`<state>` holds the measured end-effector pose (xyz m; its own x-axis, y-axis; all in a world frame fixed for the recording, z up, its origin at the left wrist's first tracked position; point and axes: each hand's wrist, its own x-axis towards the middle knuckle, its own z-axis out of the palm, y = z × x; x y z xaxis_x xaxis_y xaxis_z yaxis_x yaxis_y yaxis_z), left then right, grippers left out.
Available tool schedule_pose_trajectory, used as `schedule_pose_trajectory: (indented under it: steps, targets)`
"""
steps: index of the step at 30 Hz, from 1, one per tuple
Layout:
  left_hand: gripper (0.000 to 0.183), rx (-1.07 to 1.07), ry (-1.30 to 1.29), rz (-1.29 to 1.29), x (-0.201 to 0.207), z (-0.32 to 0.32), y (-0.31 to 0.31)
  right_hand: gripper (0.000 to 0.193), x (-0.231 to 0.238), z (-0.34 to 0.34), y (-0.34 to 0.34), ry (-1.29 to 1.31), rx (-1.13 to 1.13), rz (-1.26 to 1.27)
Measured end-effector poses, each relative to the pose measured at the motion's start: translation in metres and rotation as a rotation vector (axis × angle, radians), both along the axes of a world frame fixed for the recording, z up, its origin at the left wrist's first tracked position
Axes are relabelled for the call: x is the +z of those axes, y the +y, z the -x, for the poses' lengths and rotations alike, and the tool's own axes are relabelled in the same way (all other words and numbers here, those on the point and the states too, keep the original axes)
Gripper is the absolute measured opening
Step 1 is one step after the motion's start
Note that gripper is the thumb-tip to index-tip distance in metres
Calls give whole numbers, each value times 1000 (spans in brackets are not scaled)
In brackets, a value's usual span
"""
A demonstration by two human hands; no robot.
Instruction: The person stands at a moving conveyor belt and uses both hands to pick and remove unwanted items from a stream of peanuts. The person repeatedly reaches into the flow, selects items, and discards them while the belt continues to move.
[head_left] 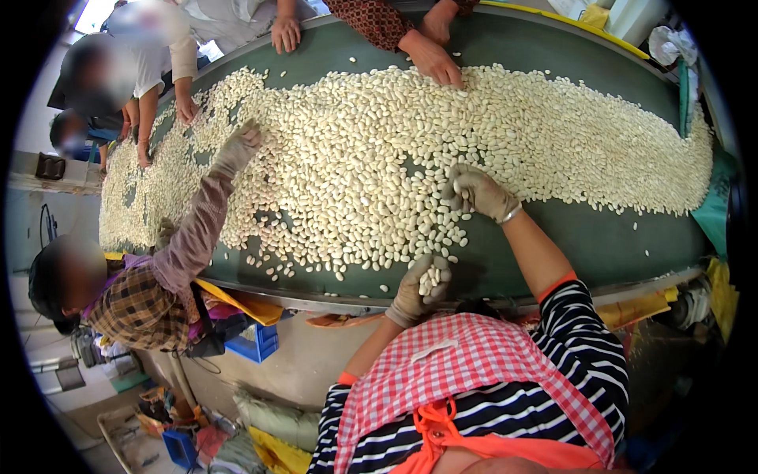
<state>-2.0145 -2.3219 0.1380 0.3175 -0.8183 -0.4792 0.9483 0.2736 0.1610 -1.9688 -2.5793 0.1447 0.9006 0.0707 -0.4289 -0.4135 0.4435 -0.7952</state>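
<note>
A thick spread of white beans (339, 166) covers the green conveyor belt (568, 237). My left hand (414, 296), in a pale work glove, is curled around several white beans (430, 280) near the belt's close edge. Farther up and to the right, my right hand (483, 194), gloved too, is over the near edge of the spread. Its fingers are bent together against the beans, and whatever they pinch is hidden. Small bare patches of belt show among the beans close to both hands.
Co-workers' hands reach in from the left, a gloved hand (237, 148) among them, and from the far side, where a bare hand (433, 59) touches the beans. A blue crate (254, 343) stands below the belt's near metal edge (339, 302). Yellow sacking (639, 306) lies at right.
</note>
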Motion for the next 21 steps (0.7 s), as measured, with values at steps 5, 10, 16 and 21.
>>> schedule_pose_trajectory:
  steps: [5,10,16,21]
  targets:
    - [39,-24,-86,-38,-8,10,-13,16,-27,33,28,-223,350,1264]
    - [37,-14,5,-93,0,19,-26,13,-27,46,53,-284,521,1676]
    - [38,-18,-65,-116,0,29,-40,29,-29,70,1,-76,87,644]
    - [40,-60,-66,-91,3,38,-53,17,-10,89,-88,-7,-269,411]
